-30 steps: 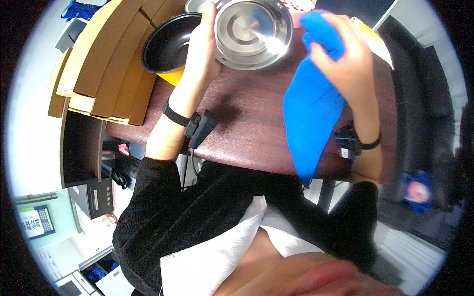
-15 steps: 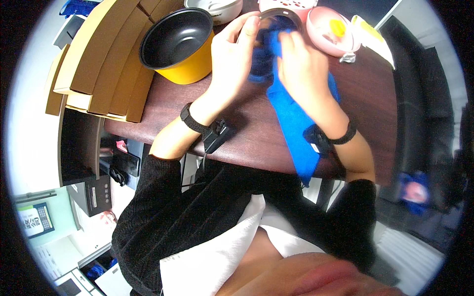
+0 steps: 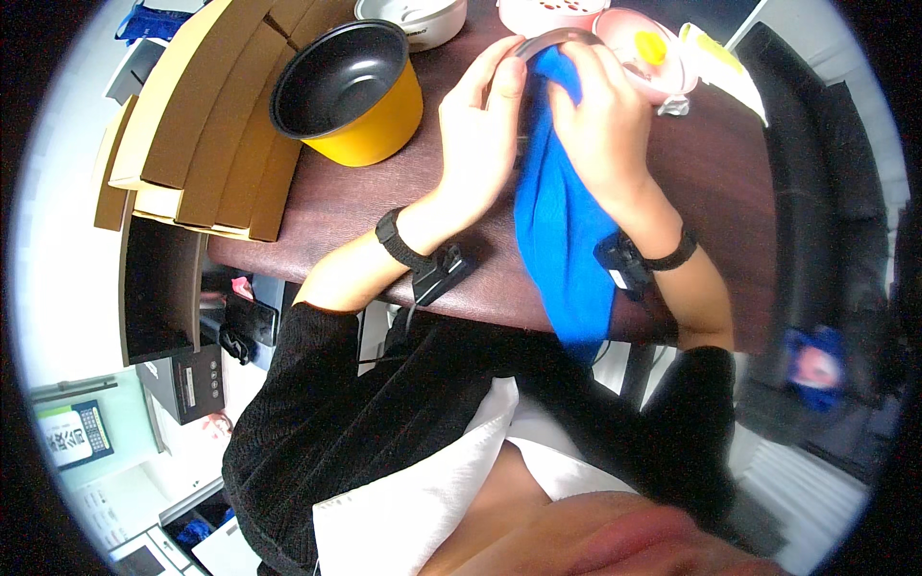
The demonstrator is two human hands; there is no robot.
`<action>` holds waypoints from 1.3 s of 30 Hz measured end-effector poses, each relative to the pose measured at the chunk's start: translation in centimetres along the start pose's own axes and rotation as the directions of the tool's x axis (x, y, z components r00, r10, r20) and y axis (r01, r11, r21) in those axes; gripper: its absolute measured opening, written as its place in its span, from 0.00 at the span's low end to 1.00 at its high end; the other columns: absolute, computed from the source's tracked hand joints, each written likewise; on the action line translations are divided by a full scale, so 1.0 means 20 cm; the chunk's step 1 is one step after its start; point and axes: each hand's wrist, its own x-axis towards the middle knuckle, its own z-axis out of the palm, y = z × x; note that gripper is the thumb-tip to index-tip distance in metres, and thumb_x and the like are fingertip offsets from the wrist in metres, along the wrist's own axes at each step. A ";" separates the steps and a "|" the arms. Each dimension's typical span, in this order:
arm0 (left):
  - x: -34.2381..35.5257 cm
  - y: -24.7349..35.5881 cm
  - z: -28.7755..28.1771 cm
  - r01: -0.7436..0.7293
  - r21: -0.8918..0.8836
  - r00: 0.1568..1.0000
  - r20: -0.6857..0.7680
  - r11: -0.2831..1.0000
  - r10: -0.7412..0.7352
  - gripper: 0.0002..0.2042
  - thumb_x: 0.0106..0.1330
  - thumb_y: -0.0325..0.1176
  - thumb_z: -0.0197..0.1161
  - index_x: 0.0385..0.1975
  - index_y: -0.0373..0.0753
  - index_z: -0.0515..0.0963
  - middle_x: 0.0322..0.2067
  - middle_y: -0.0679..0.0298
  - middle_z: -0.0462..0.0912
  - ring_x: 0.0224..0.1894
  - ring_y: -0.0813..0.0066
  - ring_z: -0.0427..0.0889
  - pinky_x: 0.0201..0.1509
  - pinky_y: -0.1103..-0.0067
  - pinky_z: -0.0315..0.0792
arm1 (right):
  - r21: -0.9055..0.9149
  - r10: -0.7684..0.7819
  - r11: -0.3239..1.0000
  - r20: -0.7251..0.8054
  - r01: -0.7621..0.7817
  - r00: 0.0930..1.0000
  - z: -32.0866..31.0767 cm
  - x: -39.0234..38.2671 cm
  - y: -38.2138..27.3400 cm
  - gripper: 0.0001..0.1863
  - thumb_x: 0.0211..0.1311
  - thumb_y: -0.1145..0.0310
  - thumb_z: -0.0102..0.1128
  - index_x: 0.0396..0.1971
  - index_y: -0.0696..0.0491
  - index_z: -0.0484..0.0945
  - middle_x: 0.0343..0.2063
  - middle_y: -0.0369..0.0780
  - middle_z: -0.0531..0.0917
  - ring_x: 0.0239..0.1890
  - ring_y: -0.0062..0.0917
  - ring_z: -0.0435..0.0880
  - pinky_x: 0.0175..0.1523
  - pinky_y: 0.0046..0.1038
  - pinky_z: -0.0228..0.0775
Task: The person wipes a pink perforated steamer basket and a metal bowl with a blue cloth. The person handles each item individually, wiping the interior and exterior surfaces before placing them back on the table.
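Note:
My left hand (image 3: 477,130) is closed on the left edge of a round, shiny-rimmed lid (image 3: 560,36) that looks like glass, tilted up over the far part of the table. My right hand (image 3: 607,120) is closed round the upper end of a blue cloth (image 3: 565,226) and presses it against the lid near the rim. The rest of the cloth hangs toward me, under my right wrist and over the table's near edge. Much of the lid is hidden behind my hands and the cloth.
A yellow pot (image 3: 370,125) with a black inside stands left of my hands, beside cardboard boxes (image 3: 206,125). Behind are a white bowl (image 3: 423,24), a pink holed basket (image 3: 552,14) and a pink bowl (image 3: 672,82) holding something yellow. The brown table (image 3: 715,211) has a curved near edge.
The lid has tilted, so its face shows less and its rim more. My left hand has shifted right, closer to my right hand. The cloth is bunched higher and its lower end has moved.

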 end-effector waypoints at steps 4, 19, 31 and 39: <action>0.01 0.01 -0.02 0.010 0.113 1.000 0.015 0.994 -0.012 0.18 0.71 0.40 0.54 0.51 0.33 0.76 0.40 0.60 0.83 0.42 0.79 0.78 0.49 0.80 0.72 | -0.287 -0.021 0.951 0.306 0.114 0.952 0.04 -0.10 0.05 0.05 0.51 0.72 0.56 0.30 0.53 0.75 0.26 0.42 0.76 0.21 0.33 0.82 0.22 0.33 0.74; 0.12 -0.10 -0.05 0.302 -0.258 0.953 0.058 0.918 -0.297 0.23 0.73 0.49 0.47 0.49 0.32 0.74 0.43 0.59 0.81 0.44 0.77 0.79 0.48 0.80 0.73 | 0.599 0.332 0.329 0.650 -0.730 0.684 -0.18 0.10 0.17 0.18 0.56 0.69 0.63 0.46 0.57 0.77 0.35 0.39 0.84 0.37 0.23 0.83 0.44 0.23 0.74; 0.44 -0.23 -0.07 0.458 -0.514 0.883 0.170 0.725 -0.437 0.26 0.75 0.53 0.33 0.63 0.42 0.59 0.61 0.55 0.66 0.63 0.57 0.66 0.64 0.52 0.60 | -0.153 0.176 0.984 0.907 -0.089 0.383 0.01 -0.11 0.32 0.19 0.44 0.64 0.59 0.38 0.58 0.79 0.35 0.53 0.82 0.41 0.44 0.81 0.48 0.41 0.72; 0.44 -0.40 -0.04 0.665 -0.505 0.724 0.255 0.550 -0.641 0.24 0.76 0.47 0.31 0.65 0.40 0.55 0.65 0.51 0.58 0.67 0.53 0.58 0.66 0.45 0.54 | -0.096 0.153 0.980 0.923 -0.173 0.353 0.00 -0.10 0.37 0.22 0.43 0.63 0.59 0.40 0.58 0.80 0.36 0.54 0.82 0.41 0.45 0.82 0.50 0.40 0.73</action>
